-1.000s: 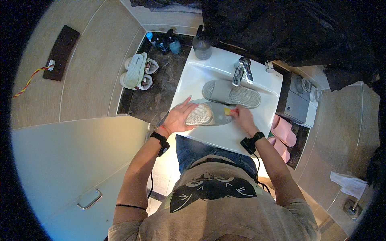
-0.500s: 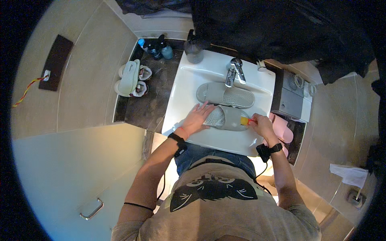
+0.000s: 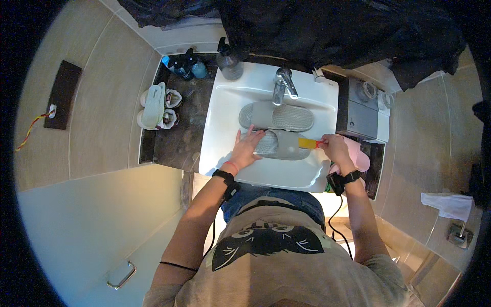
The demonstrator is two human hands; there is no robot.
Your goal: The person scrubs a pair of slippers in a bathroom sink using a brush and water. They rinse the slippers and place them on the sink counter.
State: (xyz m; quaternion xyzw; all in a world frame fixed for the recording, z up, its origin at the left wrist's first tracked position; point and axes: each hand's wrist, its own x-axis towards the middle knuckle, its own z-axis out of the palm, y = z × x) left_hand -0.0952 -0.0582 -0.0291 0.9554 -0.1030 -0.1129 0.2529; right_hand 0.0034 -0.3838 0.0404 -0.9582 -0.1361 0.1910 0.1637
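Observation:
Two grey slippers lie side by side in the white sink point(image 3: 214, 120), toes to the right. Over the heel part of the near slipper point(image 3: 290, 152), my left hand point(image 3: 248, 147) rests with its fingers spread. My right hand point(image 3: 336, 148) is closed around the red handle of a small brush point(image 3: 307, 144). The brush's yellow head is at the toe end of the near slipper; whether it touches cannot be told. Behind, under the chrome faucet point(image 3: 282, 87), is the far slipper point(image 3: 262, 116), untouched by either hand.
A pump bottle point(image 3: 229, 64) stands at the sink's back left corner. Blue bottles point(image 3: 195, 67) and pale shoes point(image 3: 154, 107) occupy the dark left counter. Pink slippers point(image 3: 358, 155) and a grey box point(image 3: 362, 117) sit on the right. Dark cloth point(image 3: 337, 33) hangs above.
The view has shifted, so the scene sits further left. My right hand has drawn back to the right from the near slipper, and more of the brush shows. My left hand stays on that slipper.

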